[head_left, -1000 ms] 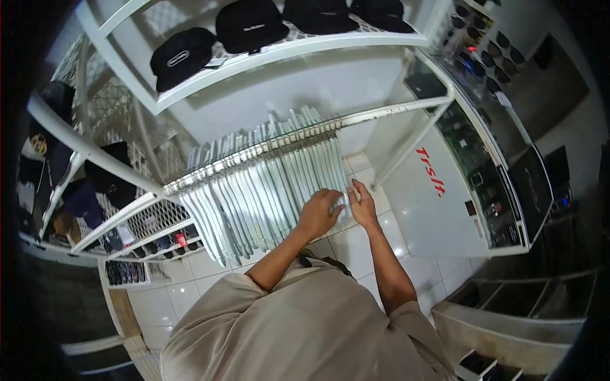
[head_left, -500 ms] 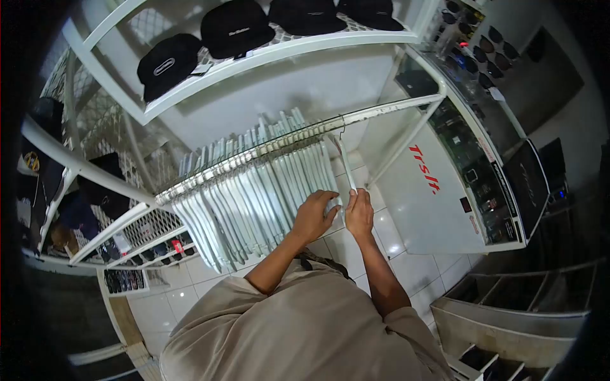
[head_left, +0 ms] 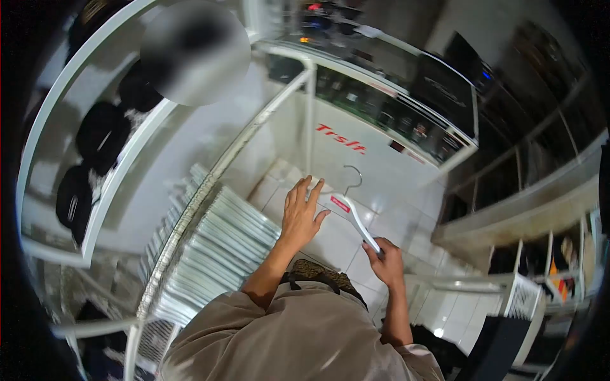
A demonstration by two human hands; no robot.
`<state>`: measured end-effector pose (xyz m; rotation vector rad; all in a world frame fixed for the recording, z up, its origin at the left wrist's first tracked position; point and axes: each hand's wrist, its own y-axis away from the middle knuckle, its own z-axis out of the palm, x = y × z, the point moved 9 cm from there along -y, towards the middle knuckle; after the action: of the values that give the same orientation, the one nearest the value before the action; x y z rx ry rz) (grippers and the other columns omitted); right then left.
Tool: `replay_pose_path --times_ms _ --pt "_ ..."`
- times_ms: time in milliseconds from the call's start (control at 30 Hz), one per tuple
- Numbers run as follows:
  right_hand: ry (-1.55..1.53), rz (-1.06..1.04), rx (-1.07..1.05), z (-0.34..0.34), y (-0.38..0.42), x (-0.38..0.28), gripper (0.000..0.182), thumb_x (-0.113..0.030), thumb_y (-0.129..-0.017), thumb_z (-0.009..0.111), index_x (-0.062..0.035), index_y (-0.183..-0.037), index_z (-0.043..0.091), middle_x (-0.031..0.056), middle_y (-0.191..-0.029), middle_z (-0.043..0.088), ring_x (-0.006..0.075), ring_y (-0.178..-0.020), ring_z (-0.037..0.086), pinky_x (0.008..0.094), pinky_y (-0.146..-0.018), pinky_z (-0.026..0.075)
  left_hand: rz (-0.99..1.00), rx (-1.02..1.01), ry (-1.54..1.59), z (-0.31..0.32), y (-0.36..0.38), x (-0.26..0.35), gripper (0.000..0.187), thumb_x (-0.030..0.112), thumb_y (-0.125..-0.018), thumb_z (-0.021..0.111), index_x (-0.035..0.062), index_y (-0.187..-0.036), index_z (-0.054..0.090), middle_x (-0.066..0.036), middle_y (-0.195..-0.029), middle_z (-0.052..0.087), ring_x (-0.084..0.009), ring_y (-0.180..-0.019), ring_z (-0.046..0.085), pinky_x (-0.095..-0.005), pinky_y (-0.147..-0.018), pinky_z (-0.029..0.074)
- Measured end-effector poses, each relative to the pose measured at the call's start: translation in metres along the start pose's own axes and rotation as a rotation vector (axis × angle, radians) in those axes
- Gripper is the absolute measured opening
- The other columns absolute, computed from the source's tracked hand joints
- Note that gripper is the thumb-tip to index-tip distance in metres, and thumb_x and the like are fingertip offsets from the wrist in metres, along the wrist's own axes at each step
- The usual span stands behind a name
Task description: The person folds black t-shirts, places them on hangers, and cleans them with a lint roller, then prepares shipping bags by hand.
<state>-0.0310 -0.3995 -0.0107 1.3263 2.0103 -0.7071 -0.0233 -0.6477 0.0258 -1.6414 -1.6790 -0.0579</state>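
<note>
A white clothes hanger with a red label and a metal hook is held out in front of me, off the rail. My right hand is closed around the end of its right arm. My left hand is open with the fingers spread, right by the hanger's other arm, which its fingers partly cover. To the left, a dense row of white hangers hangs from the worn white rail.
Black caps line a white shelf at upper left. Ahead stands a white glass-topped counter with red lettering. Shelving with compartments is on the right. White floor tiles show beneath the hands.
My view has turned to the right. The hanger has come off the rail and moved right in my right hand. My left hand has left the row of hangers, and its fingers have spread.
</note>
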Motion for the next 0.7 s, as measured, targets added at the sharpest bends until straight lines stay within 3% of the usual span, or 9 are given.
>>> replay_pose_path --times_ms 67,100,133,200,233,367,600,667,700 --pt "0.015 0.166 0.040 -0.040 0.037 0.011 0.021 -0.024 -0.093 0.073 -0.0041 -0.100 0.074 0.0167 -0.084 0.069 0.0342 -0.066 0.065 0.0424 -0.062 0.050 0.194 -0.167 -0.012 0.036 -0.009 0.030 0.048 0.008 -0.085 0.076 0.0059 -0.130 0.059 -0.019 -0.124 0.060 -0.0393 -0.122 0.055 -0.0477 -0.105 0.045" --pt "0.023 0.278 0.042 -0.053 0.055 0.021 0.020 -0.022 -0.091 0.075 -0.0052 -0.103 0.076 0.0161 -0.086 0.071 0.0333 -0.068 0.066 0.0418 -0.063 0.051 0.227 -0.309 0.032 0.062 -0.009 0.035 0.036 0.013 -0.088 0.072 0.0045 -0.121 0.060 -0.019 -0.110 0.065 -0.0388 -0.112 0.062 -0.0491 -0.100 0.047" --pt "0.028 0.319 0.089 -0.063 0.073 0.025 0.020 -0.022 -0.091 0.075 -0.0052 -0.103 0.076 0.0161 -0.086 0.071 0.0333 -0.068 0.066 0.0418 -0.063 0.051 0.275 -0.336 0.062 0.074 -0.012 0.052 0.036 0.013 -0.088 0.072 0.0045 -0.121 0.060 -0.019 -0.110 0.065 -0.0388 -0.112 0.062 -0.0491 -0.100 0.047" --pt "0.197 0.242 0.394 -0.102 0.111 0.016 0.022 -0.017 -0.089 0.076 -0.0077 -0.109 0.076 0.0152 -0.089 0.072 0.0322 -0.072 0.070 0.0405 -0.065 0.054 0.330 -0.575 0.196 0.105 -0.004 0.090 0.025 0.017 -0.092 0.068 0.0034 -0.111 0.059 -0.019 -0.096 0.068 -0.0398 -0.102 0.066 -0.0511 -0.092 0.049" --pt "0.285 0.290 0.477 -0.114 0.127 0.015 0.031 -0.014 -0.088 0.078 -0.0096 -0.119 0.074 0.0145 -0.092 0.072 0.0333 -0.077 0.071 0.0407 -0.066 0.056 0.403 -0.561 0.241 0.113 0.001 0.114 0.022 0.019 -0.093 0.067 0.0035 -0.107 0.058 -0.020 -0.091 0.069 -0.0421 -0.093 0.067 -0.0535 -0.081 0.051" --pt "0.410 0.331 0.740 -0.137 0.189 0.018 0.050 -0.011 -0.086 0.079 -0.0108 -0.134 0.066 0.0141 -0.092 0.066 0.0322 -0.073 0.066 0.0398 -0.065 0.054 0.583 -0.691 0.365 0.138 0.052 0.209 0.024 0.026 -0.097 0.064 0.0058 -0.109 0.057 -0.019 -0.088 0.069 -0.0421 -0.084 0.068 -0.0530 -0.072 0.053" --pt "0.533 0.508 0.983 -0.178 0.341 0.027 0.058 -0.009 -0.082 0.081 -0.0131 -0.138 0.066 0.0137 -0.093 0.067 0.0298 -0.074 0.068 0.0391 -0.068 0.055 0.738 -0.912 0.618 0.152 0.150 0.336 0.033 0.034 -0.097 0.068 0.0043 -0.110 0.064 -0.016 -0.092 0.071 -0.0397 -0.080 0.068 -0.0487 -0.068 0.054" --pt "0.546 0.562 1.056 -0.184 0.389 0.026 0.058 -0.009 -0.082 0.081 -0.0121 -0.137 0.066 0.0136 -0.095 0.067 0.0297 -0.075 0.068 0.0387 -0.068 0.056 0.749 -1.027 0.639 0.158 0.180 0.361 0.034 0.035 -0.096 0.070 0.0050 -0.112 0.067 -0.013 -0.097 0.072 -0.0366 -0.087 0.068 -0.0471 -0.077 0.053" --pt "0.557 0.599 1.115 -0.187 0.416 0.025 0.057 -0.008 -0.082 0.081 -0.0115 -0.137 0.066 0.0137 -0.095 0.067 0.0294 -0.076 0.068 0.0382 -0.068 0.056 0.808 -0.984 0.644 0.157 0.191 0.372 0.034 0.035 -0.096 0.070 0.0057 -0.112 0.068 -0.012 -0.099 0.072 -0.0348 -0.092 0.068 -0.0476 -0.085 0.051"
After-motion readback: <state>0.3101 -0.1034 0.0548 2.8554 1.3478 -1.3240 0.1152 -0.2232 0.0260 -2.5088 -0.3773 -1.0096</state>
